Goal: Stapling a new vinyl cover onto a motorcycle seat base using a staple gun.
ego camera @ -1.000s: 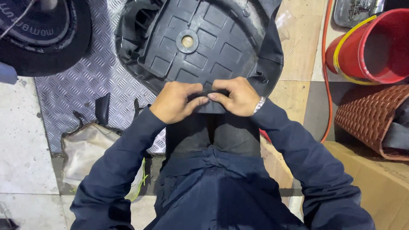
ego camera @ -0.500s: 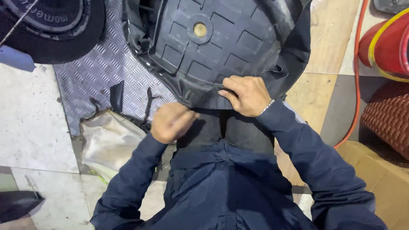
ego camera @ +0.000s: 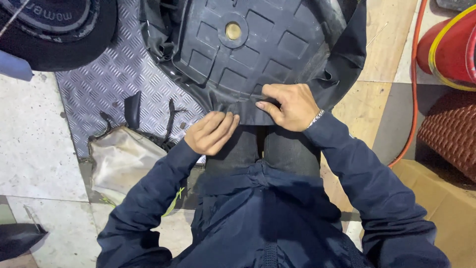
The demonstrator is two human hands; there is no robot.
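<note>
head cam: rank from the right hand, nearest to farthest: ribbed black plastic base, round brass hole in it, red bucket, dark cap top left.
From the right hand:
1. Ribbed black plastic base: touched, its near edge under the fingers.
2. Round brass hole: above the hand, slightly left.
3. Red bucket: upper right, on the floor.
4. Dark cap: top left corner.

Dark navy zip-up jacket with long sleeves down to both wrists, dark trousers beneath, thin silver beaded bracelet at the right wrist.
</note>
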